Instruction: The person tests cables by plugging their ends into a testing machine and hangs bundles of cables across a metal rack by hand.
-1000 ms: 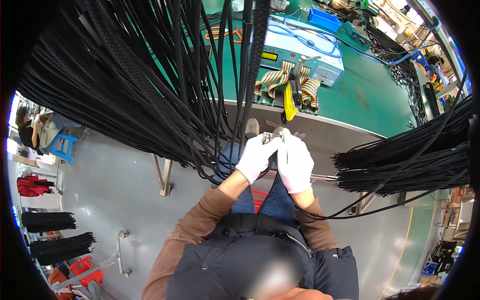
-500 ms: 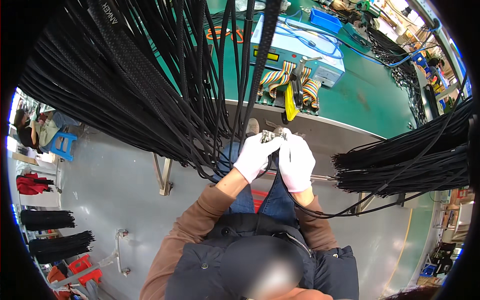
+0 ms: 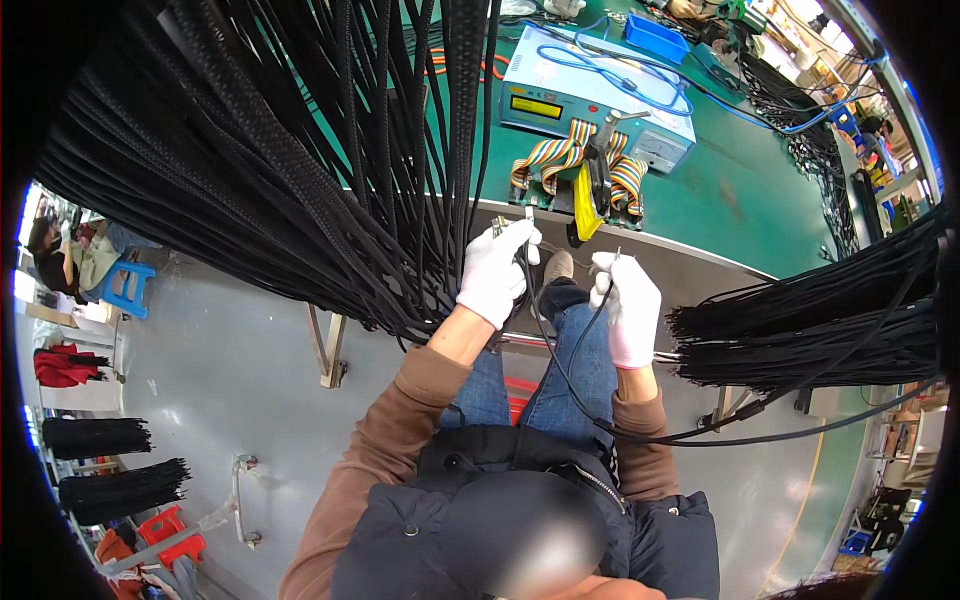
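Note:
In a white glove, my left hand (image 3: 492, 278) is closed on black cable ends in front of the bench edge. Small metallic connectors (image 3: 530, 213) poke out above its fingertips. My right hand (image 3: 632, 312), gloved too, pinches the end of a thin black cable (image 3: 565, 375), which loops below both hands and runs off to the right. A tiny tip (image 3: 619, 252) shows over the right fingers; its details are too small to tell. Just beyond the hands sits a test fixture with a yellow lever (image 3: 586, 205) and rainbow ribbon cables (image 3: 628, 178).
A light-blue tester box (image 3: 600, 90) with a small display stands on the green bench (image 3: 735, 165). Thick bundles of black braided cable (image 3: 250, 190) hang at the left, and another bundle (image 3: 800, 335) hangs at the right. Further back lies a blue tray (image 3: 656, 38).
My hands were together over the metallic connectors and are now apart. The left has moved up toward the bench edge with connectors; the right has moved right with a cable end.

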Demonstrator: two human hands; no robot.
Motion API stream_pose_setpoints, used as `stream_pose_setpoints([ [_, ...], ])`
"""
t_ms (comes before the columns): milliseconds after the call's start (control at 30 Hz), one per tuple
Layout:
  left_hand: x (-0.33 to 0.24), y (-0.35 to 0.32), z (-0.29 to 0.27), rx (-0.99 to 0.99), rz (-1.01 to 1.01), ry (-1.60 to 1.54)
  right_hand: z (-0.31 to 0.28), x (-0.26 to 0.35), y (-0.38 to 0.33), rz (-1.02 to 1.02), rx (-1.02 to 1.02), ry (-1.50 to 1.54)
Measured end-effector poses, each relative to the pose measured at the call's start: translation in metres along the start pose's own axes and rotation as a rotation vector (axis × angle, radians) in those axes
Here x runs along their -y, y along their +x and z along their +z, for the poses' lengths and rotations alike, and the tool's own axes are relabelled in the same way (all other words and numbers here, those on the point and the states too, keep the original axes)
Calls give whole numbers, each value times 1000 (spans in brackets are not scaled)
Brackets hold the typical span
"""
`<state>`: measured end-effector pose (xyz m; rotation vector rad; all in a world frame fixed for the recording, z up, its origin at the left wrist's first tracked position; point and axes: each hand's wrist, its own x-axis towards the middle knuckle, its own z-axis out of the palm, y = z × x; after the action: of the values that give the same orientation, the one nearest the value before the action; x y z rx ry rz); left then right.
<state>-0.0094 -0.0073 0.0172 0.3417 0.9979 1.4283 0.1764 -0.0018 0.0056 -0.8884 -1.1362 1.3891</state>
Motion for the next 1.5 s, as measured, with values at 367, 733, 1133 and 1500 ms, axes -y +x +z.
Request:
stream_pose_setpoints([
  [367, 10, 20, -1, -101, 188, 43, 7, 7, 3, -3, 21, -241],
  [733, 9, 22, 11, -168, 168, -12, 1, 3, 20, -415, -93, -855],
  [1133, -1, 16, 9, -100, 65, -26, -17, -1, 37, -349, -122, -811],
  [1500, 4, 17, -16, -23, 47, 63, 3, 8, 42, -458, -271, -1085],
])
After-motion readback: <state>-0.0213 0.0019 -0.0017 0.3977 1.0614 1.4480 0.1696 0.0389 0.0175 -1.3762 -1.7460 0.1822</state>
